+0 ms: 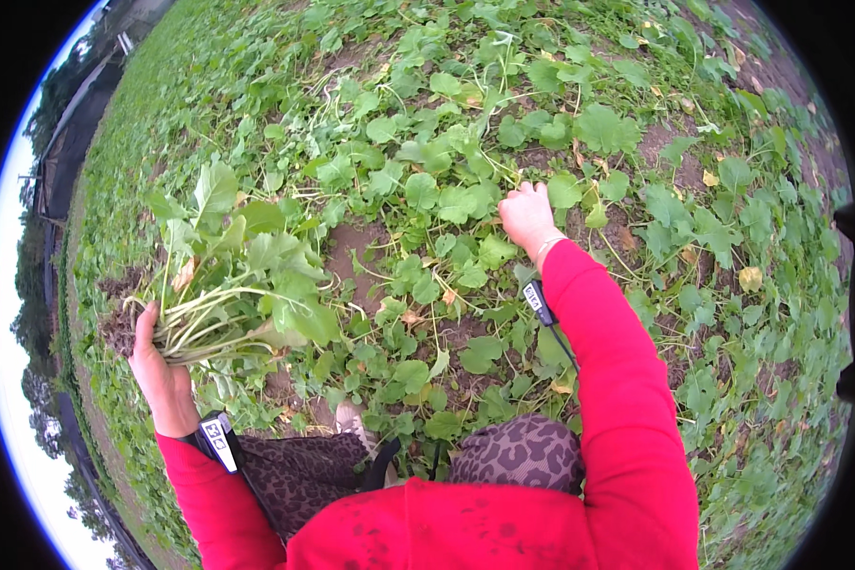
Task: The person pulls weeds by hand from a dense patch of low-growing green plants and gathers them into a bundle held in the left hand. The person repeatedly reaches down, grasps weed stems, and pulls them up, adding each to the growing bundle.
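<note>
My left hand [159, 377], out to the left, grips a bunch of uprooted leafy greens [217, 306] by the lower stems. Clumped brown roots with soil [119, 320] stick out past my thumb, and the broad leaves point right. Farther forward, my right hand [527, 217] is down among the growing plants with its fingers curled closed. A pale stem [500, 169] of a low leafy plant [459, 203] runs to its fingertips, which are partly hidden. Each wrist wears a small black device, one on the left [219, 443] and one on the right [538, 303].
Low leafy greens cover the field around me, with bare soil [356, 260] and yellowed leaves [750, 278] between them. My bent knee [516, 456] and shoe [353, 420] are close among the plants. A dark netted structure [78, 142] stands at the far left edge.
</note>
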`<state>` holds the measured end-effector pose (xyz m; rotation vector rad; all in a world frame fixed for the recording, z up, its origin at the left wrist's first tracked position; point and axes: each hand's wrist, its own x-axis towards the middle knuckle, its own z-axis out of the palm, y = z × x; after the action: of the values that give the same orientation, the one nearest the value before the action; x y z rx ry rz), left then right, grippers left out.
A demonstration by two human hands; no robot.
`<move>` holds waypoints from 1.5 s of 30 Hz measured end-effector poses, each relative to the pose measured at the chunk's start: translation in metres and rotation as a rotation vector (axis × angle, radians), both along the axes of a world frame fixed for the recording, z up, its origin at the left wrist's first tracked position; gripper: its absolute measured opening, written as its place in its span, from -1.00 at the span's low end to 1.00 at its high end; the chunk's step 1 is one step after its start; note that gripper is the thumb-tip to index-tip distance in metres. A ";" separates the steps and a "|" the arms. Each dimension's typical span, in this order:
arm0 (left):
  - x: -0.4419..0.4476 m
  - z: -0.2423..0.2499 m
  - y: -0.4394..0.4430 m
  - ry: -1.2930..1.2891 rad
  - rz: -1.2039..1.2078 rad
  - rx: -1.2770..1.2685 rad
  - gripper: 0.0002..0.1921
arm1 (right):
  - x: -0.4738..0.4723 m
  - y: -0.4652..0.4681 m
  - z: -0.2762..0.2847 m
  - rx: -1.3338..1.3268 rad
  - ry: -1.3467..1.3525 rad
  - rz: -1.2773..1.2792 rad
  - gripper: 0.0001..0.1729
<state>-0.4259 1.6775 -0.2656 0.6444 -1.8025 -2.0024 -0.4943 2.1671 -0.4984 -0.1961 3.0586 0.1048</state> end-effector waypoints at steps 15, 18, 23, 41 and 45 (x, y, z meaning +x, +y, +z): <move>-0.064 -0.058 -0.024 0.101 0.047 0.086 -0.73 | 0.174 0.001 0.150 -0.814 0.018 0.142 -0.88; -0.081 -0.078 -0.019 0.144 0.002 0.095 -0.74 | 0.211 -0.019 0.142 -0.432 -0.461 0.314 -0.76; -0.092 -0.095 -0.007 0.135 -0.086 0.131 -0.70 | 0.174 -0.025 0.149 -0.426 -0.618 0.309 -0.77; -0.070 -0.096 -0.049 0.115 -0.148 0.038 -0.65 | 0.021 -0.079 -0.081 -0.257 -0.243 -0.119 -0.77; -0.072 -0.103 -0.051 0.059 -0.152 0.054 -0.64 | 0.048 -0.072 -0.067 -0.119 -0.071 0.308 -0.74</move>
<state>-0.4981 1.6269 -0.3683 0.4709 -1.8165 -2.1520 -0.4461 2.0948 -0.5649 -0.6624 2.9411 -0.0661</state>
